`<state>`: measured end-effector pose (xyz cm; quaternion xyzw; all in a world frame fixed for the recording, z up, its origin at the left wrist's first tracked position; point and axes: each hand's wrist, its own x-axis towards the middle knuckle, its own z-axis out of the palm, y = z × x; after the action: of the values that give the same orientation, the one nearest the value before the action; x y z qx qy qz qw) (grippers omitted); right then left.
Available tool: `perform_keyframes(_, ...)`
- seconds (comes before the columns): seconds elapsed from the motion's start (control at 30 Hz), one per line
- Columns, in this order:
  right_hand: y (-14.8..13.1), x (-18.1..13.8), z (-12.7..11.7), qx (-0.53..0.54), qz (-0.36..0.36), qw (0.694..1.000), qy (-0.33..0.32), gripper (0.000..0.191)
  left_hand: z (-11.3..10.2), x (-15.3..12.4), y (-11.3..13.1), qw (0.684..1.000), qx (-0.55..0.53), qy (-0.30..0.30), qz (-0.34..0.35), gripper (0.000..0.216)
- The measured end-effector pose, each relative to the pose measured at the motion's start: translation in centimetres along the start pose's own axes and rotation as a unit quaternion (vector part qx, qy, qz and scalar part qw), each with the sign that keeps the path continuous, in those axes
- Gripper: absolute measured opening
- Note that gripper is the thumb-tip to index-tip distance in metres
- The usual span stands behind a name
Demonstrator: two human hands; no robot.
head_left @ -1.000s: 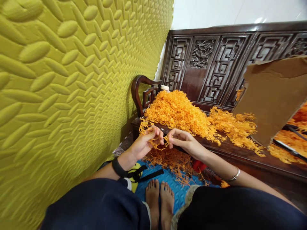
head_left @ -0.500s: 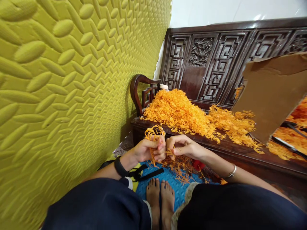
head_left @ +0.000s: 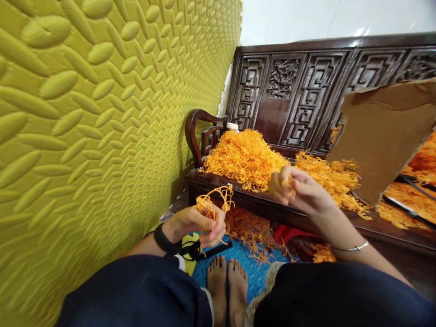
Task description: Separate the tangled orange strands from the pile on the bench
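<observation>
My left hand (head_left: 202, 225) is closed around a branching orange plastic frame (head_left: 223, 195), whose thin loops stick out above and below the fingers. Raised to the right and forward, my right hand (head_left: 299, 188) pinches a small orange piece (head_left: 289, 185); its exact shape is partly hidden by the fingers. Behind it, a big heap of small orange pieces (head_left: 245, 154) lies on the dark wooden bench (head_left: 245, 195). A smaller orange pile (head_left: 327, 177) spreads along the seat just right of that hand.
A cardboard sheet (head_left: 384, 131) leans on the bench at the right, with more orange pieces beyond it. Thin orange scraps (head_left: 252, 231) lie on the floor by the blue mat (head_left: 254, 272). A yellow padded wall (head_left: 119, 136) stands close on the left.
My hands have parted. The right one has moved up and right towards the bench with a small orange piece, while the left has dropped slightly left, keeping the branching frame.
</observation>
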<state>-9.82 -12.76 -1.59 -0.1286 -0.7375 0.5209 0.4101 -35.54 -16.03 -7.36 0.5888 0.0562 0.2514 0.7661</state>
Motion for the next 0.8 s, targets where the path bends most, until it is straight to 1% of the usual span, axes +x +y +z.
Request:
perform_keyframes(0.03,-0.8,0.3,-0.3,-0.075,-0.018,0.995,0.059,0.024,0.0,0.0,0.0,1.000,0.018,-0.006,-0.008,0.027)
perform_keyframes(0.07,-1.4,0.6,-0.6,-0.160,-0.038,0.981,0.103,0.022,0.0,0.1,0.0,0.999,0.037,-0.018,-0.017,0.027)
perform_keyframes(0.1,-1.7,1.0,-0.9,-0.248,-0.061,0.958,0.134,0.023,0.0,0.3,-0.1,0.998,0.051,-0.033,-0.023,0.030)
perform_keyframes(0.17,-1.7,1.8,-1.8,-0.404,-0.107,0.894,0.164,0.025,0.0,0.8,-0.4,0.997,0.053,-0.052,-0.019,0.045)
perform_keyframes(0.2,-1.4,2.4,-2.5,-0.459,-0.129,0.862,0.173,0.023,0.0,1.1,-0.5,0.998,0.037,-0.043,-0.008,0.055)
perform_keyframes(0.23,-0.9,3.0,-3.3,-0.498,-0.148,0.834,0.186,0.020,-0.1,1.3,-0.5,1.000,0.011,-0.022,0.007,0.065)
perform_keyframes(0.3,0.3,4.4,-5.3,-0.542,-0.178,0.788,0.230,0.017,-0.2,1.8,-0.6,0.998,-0.049,0.030,0.040,0.084)
perform_keyframes(0.33,1.1,5.1,-6.4,-0.558,-0.184,0.771,0.247,0.019,-0.3,2.0,-0.5,0.995,-0.071,0.055,0.053,0.090)
perform_keyframes(0.37,1.8,5.7,-7.6,-0.577,-0.177,0.756,0.254,0.024,-0.3,2.1,-0.5,0.991,-0.087,0.075,0.065,0.095)
perform_keyframes(0.4,2.6,6.3,-8.6,-0.600,-0.154,0.744,0.249,0.030,-0.4,2.2,-0.4,0.988,-0.099,0.089,0.073,0.098)
perform_keyframes(0.47,3.9,7.1,-10.1,-0.646,-0.073,0.730,0.209,0.048,-0.6,2.2,-0.4,0.984,-0.124,0.103,0.080,0.099)
perform_keyframes(0.5,4.4,7.3,-10.4,-0.659,-0.034,0.726,0.191,0.056,-0.7,2.3,-0.4,0.981,-0.138,0.107,0.081,0.097)
perform_keyframes(0.53,4.6,7.4,-10.3,-0.659,-0.010,0.730,0.179,0.060,-0.8,2.3,-0.5,0.979,-0.149,0.111,0.081,0.095)
perform_keyframes(0.57,4.5,7.4,-9.9,-0.644,-0.006,0.745,0.174,0.060,-0.9,2.3,-0.5,0.977,-0.158,0.117,0.082,0.093)
perform_keyframes(0.6,4.1,7.2,-9.0,-0.612,-0.019,0.773,0.165,0.055,-0.9,2.4,-0.6,0.975,-0.165,0.123,0.084,0.091)
perform_keyframes(0.67,2.6,6.7,-6.3,-0.518,-0.052,0.846,0.118,0.040,-0.9,2.5,-0.6,0.972,-0.174,0.130,0.086,0.088)
perform_keyframes(0.7,1.7,6.3,-4.5,-0.468,-0.059,0.878,0.077,0.034,-0.8,2.5,-0.6,0.971,-0.178,0.131,0.087,0.085)
perform_keyframes(0.73,0.7,5.9,-2.6,-0.431,-0.053,0.900,0.025,0.030,-0.8,2.6,-0.6,0.971,-0.182,0.130,0.089,0.082)
perform_keyframes(0.77,0.0,5.5,-0.7,-0.417,-0.037,0.908,-0.030,0.030,-0.6,2.6,-0.6,0.969,-0.185,0.131,0.094,0.079)
perform_keyframes(0.8,-0.6,5.1,1.0,-0.418,-0.029,0.905,-0.075,0.031,-0.5,2.7,-0.6,0.969,-0.187,0.132,0.097,0.075)
